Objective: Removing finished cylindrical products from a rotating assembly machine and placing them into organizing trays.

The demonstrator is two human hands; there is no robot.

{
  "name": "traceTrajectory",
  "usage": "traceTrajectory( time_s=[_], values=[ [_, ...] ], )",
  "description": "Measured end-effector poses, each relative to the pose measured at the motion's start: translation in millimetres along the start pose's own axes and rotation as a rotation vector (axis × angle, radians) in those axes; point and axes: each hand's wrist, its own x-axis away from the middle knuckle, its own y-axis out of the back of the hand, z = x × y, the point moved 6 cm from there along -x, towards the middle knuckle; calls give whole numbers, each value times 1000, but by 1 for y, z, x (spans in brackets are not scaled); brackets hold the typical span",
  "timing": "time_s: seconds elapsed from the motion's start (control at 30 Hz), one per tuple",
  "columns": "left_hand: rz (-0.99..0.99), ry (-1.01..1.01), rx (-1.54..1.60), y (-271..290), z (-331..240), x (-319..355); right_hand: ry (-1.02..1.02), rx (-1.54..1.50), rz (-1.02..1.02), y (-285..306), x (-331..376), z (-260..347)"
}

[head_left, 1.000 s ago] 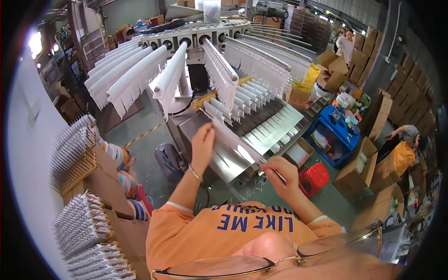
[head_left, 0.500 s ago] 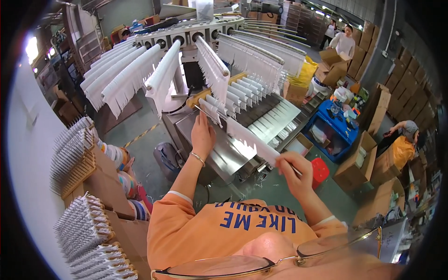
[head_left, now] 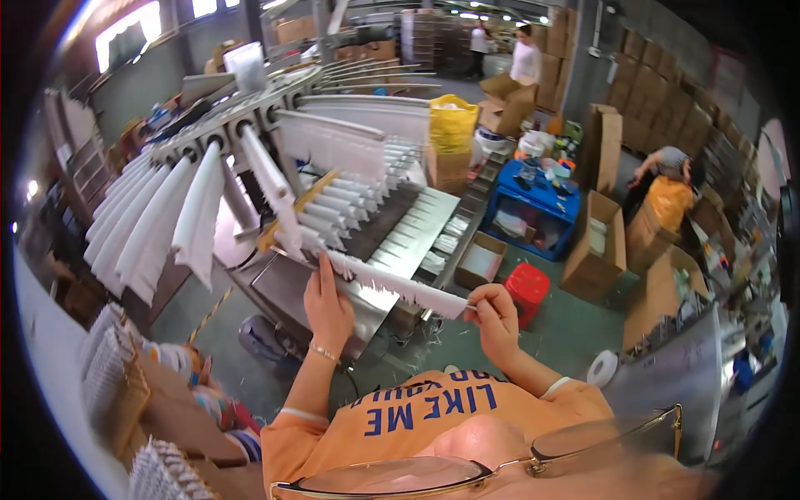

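Observation:
A rod draped with a white fringed strip (head_left: 400, 287) hangs across in front of me, its fringe pointing down. My right hand (head_left: 494, 323) pinches the rod's bare right end. At the left end, my left hand (head_left: 329, 307) has its fingers pressed together against the rod, index finger stretched along it; its thumb side is partly hidden. Just beyond my left hand, several similar white covered rods (head_left: 337, 208) lie side by side on a metal rack with a wooden bar (head_left: 312, 196). A round machine head (head_left: 225, 112) carries more rods with white fringed strips fanned outward.
Slotted metal plate (head_left: 421, 221) lies beyond the held rod. A red stool (head_left: 527, 287) and a blue bin (head_left: 533, 200) stand to the right, near open cartons (head_left: 596, 250). Bundles of white spiky rods (head_left: 108, 367) sit on boxes at left. Other people stand farther off.
My view has swung to the right, so the machine sits farther left. The rod has come to a flatter slant, still between both hands; my right hand keeps its pinch.

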Motion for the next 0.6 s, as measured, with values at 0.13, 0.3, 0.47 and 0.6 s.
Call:
traceTrajectory(
  time_s=[0.13,0.3,0.47,0.6],
  values=[
    [113,-64,186,9,-29,4,-62,-315,-286,59,9,-18],
    [100,-367,-76,13,-82,-33,-42,-336,-343,107,14,-22],
    [930,-210,79,-56,-49,-3,-53,-193,-356,146,-17,-28],
    [1643,533,917,-92,-56,35,4,199,-178,161,-64,-28]
  ],
)
